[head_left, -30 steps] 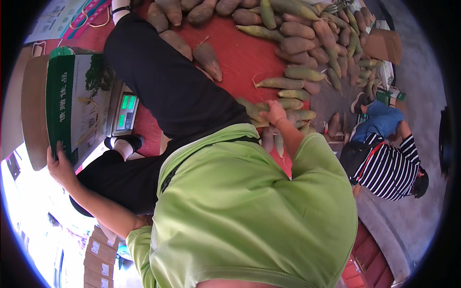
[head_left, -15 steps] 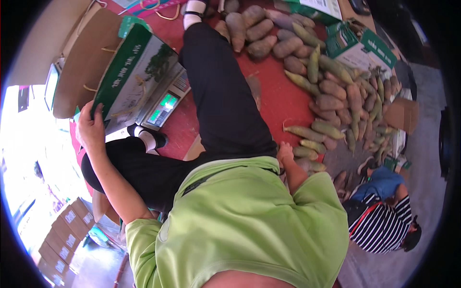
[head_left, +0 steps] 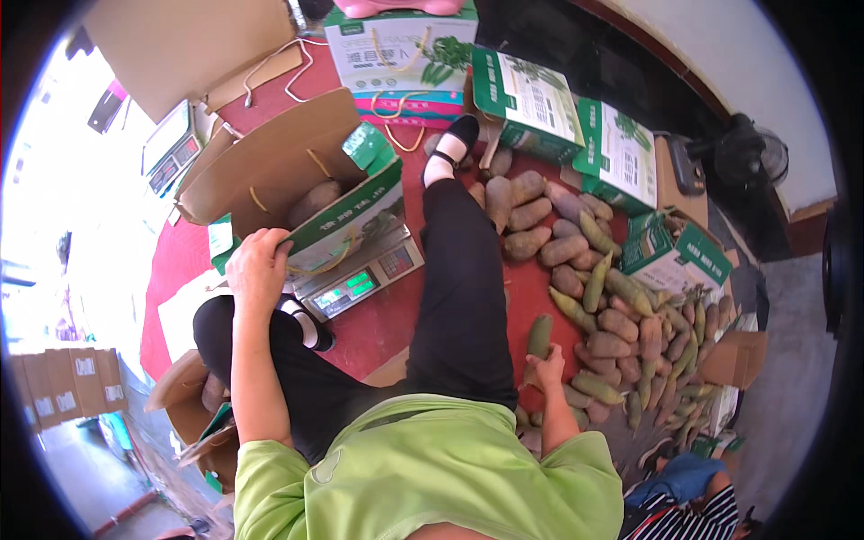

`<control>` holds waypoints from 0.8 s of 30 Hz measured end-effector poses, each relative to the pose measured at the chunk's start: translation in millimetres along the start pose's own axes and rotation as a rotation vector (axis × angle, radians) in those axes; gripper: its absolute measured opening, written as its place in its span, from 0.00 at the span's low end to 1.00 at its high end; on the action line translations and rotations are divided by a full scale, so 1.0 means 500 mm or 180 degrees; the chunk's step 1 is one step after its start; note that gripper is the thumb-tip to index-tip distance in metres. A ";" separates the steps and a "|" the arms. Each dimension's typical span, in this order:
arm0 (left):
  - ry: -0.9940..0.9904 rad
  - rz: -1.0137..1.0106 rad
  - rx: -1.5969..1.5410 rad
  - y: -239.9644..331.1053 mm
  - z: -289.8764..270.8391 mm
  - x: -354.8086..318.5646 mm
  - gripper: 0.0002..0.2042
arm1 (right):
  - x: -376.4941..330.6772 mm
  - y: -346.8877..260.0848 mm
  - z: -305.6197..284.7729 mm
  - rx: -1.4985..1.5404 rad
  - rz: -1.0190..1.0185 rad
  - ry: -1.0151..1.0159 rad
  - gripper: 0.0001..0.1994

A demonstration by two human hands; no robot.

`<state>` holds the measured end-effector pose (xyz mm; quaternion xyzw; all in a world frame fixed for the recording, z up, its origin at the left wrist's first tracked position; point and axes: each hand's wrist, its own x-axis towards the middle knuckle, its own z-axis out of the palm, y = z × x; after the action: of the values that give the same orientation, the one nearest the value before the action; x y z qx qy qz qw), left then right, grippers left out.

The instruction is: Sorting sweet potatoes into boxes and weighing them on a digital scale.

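Observation:
My left hand [head_left: 258, 270] is closed on the near rim of an open green-and-white carton [head_left: 367, 214]. The carton stands on a digital scale [head_left: 394, 263] with a lit green display. Inside it lies a brownish, thick root vegetable [head_left: 315, 202]; the rest of the inside is hidden by the wall. To the right of my legs, my right hand [head_left: 546, 371] is wrapped round a green radish [head_left: 539, 335], which points up and away from me. Beside that hand spreads a pile of green radishes [head_left: 594, 388] and brownish root vegetables [head_left: 531, 213].
Closed green-and-white cartons [head_left: 540, 99] line the far side, near a black fan [head_left: 751, 153]. A second scale [head_left: 171, 148] is at far left. Brown boxes [head_left: 76, 387] stand at left. Another person in a striped top [head_left: 693, 517] sits at lower right.
My view has swung, bringing the far cartons and the carton's inside into sight. My right hand now has a green radish in it, raised from the pile. My left hand stays on the carton rim.

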<state>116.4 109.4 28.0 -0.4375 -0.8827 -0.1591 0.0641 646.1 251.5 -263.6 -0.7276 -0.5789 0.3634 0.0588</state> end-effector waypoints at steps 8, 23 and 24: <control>0.0088 0.0130 0.0060 -0.009 0.004 0.002 0.04 | 0.104 -0.467 -0.148 0.0708 -0.2270 0.0273 0.31; 0.0021 0.0199 0.0003 -0.018 0.000 -0.001 0.05 | -0.253 -1.136 0.034 -0.0882 -0.5771 0.0627 0.23; -0.0013 0.0191 0.0012 -0.018 0.002 -0.001 0.04 | -0.262 -1.137 0.063 -0.0867 -0.5826 0.0337 0.21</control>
<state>109.4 104.1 24.8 -0.4640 -0.8696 -0.1545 0.0678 163.8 308.6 61.7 -0.0034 -0.9622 0.0704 0.2631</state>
